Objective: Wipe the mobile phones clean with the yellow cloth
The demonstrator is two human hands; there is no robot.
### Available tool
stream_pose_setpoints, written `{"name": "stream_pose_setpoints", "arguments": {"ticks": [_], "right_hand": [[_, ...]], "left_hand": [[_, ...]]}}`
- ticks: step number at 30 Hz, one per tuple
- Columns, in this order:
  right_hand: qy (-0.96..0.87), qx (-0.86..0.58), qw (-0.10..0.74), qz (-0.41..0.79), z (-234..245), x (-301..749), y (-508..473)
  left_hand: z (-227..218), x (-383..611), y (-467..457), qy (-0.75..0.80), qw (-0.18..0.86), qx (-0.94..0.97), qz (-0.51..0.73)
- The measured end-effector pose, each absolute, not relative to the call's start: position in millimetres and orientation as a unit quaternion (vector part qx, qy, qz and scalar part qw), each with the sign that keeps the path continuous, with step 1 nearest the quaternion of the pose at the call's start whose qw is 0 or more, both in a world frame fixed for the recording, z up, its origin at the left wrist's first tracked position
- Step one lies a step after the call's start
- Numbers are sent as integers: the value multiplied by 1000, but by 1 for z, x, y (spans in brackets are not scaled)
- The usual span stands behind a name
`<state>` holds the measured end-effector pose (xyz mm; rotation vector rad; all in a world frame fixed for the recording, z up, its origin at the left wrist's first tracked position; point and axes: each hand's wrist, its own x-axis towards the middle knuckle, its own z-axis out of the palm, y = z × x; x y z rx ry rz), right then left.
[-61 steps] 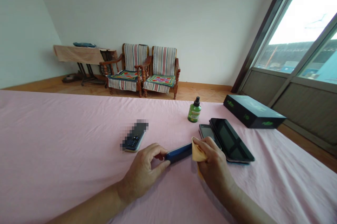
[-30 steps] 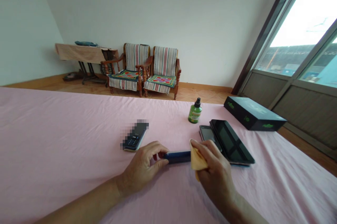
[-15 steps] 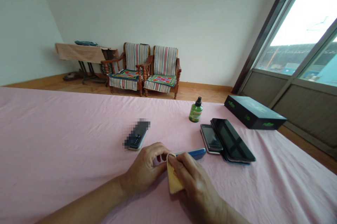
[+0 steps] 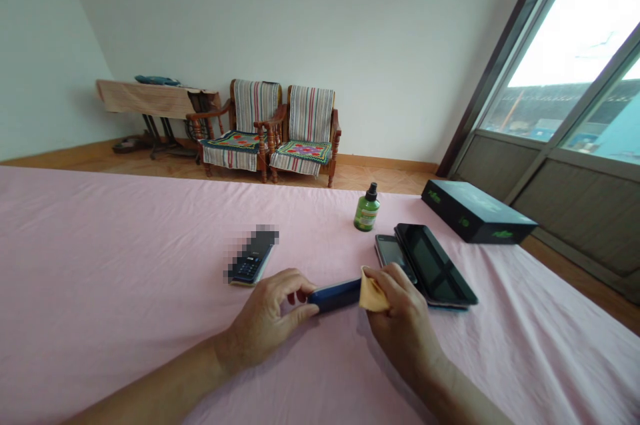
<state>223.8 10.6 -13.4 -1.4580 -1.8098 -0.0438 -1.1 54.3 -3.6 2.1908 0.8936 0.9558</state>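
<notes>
A slim dark-blue phone is held on edge just over the pink cloth. My left hand pinches its left end between thumb and fingers. At the phone's right end my right hand grips a folded yellow cloth, which wraps over that end and hides it. Beyond my left hand lies a keypad phone, partly blurred out. A smaller grey phone, partly covered by my right hand, rests beside a larger black tablet.
A green bottle with a black nozzle stands behind the phones. A black box with green lettering sits at the back right. Pink cloth covers the surface. Two wooden chairs stand by the wall, near a cloth-draped table.
My right hand has slid the yellow cloth rightward along the blue phone, from near my left hand to the far end. My left hand keeps its hold; the view has shifted slightly.
</notes>
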Motion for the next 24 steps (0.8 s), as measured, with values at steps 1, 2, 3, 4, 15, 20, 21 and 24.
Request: {"name": "stream_pose_setpoints", "arguments": {"ticks": [1,2,3,4,15,20,21,24], "right_hand": [[-708,-584,397,-14,-13,225,11],[-701,-590,401,-11,-12,226,12],[-695,-592,408,-8,-12,227,12],[-689,-593,418,-3,-12,227,13],[-660,-603,447,29,-10,226,15],[-654,-643,396,49,-11,223,14],[-653,-649,386,52,-12,222,13],[-656,-654,372,60,-13,222,12]], "left_hand": [[-4,-2,55,340,287,821,358],[-5,-2,55,345,284,821,356],[-5,-2,55,349,281,820,355],[-5,-3,56,353,278,820,354],[-7,-1,55,360,264,809,382],[-10,-2,57,364,253,810,383],[-10,-2,57,365,252,810,383],[-12,-3,58,369,247,807,389]]}}
